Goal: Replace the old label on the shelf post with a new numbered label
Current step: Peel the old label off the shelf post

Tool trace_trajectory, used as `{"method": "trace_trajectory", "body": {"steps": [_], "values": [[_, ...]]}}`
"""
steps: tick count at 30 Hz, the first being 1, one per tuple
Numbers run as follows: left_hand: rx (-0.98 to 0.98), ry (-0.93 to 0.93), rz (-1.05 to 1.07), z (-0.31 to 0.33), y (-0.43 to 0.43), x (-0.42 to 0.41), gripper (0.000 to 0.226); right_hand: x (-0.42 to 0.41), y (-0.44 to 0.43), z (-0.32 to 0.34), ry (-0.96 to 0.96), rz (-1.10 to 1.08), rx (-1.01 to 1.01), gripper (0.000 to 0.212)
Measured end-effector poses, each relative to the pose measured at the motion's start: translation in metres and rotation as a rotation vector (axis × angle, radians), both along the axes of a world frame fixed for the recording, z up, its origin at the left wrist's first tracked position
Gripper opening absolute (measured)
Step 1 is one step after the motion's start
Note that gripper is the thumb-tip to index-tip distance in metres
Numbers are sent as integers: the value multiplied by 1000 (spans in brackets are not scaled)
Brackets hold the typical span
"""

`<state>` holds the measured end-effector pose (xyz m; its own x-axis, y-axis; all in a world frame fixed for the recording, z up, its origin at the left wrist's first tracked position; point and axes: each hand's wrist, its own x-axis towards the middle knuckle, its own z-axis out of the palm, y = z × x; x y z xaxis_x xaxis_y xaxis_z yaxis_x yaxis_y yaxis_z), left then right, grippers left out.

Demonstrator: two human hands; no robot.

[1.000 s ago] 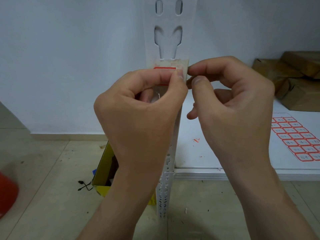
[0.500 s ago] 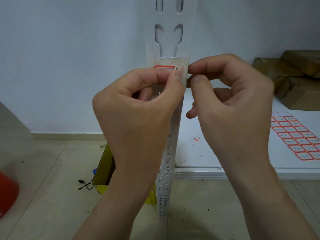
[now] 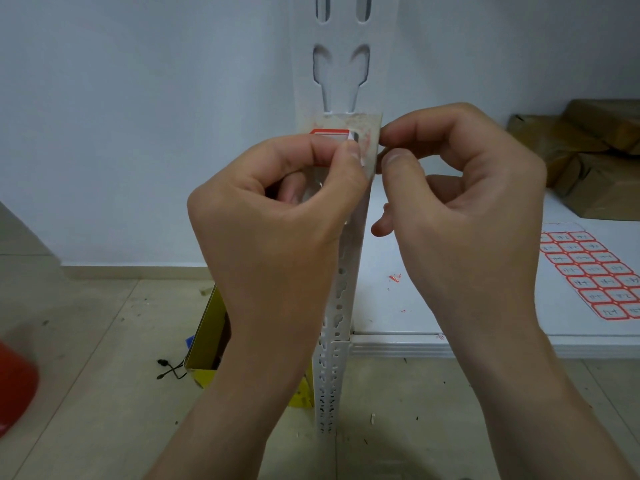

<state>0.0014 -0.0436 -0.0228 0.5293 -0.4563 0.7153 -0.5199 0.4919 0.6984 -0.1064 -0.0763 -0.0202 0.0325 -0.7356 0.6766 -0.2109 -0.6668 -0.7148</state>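
The left hand [image 3: 277,220] is pinching a red-bordered white paper label [image 3: 330,135] against the white slotted metal shelf post [image 3: 341,64], apparently mid-peel, while the curled right hand [image 3: 460,188] beside it is holding nothing visible.

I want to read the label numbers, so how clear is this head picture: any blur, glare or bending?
Head view: soft, even light, no glare. The wide lens bends the post. The red thing at the left edge is blurred. The label under the left hand is mostly covered, and the label sheet digits are too small to read.
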Motion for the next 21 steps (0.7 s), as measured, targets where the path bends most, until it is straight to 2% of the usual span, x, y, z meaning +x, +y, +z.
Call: {"method": "trace_trajectory", "body": {"steps": [21], "values": [[11, -15, -8, 1, 3, 1, 11, 1, 0, -2, -7, 13, -2, 15]]}}
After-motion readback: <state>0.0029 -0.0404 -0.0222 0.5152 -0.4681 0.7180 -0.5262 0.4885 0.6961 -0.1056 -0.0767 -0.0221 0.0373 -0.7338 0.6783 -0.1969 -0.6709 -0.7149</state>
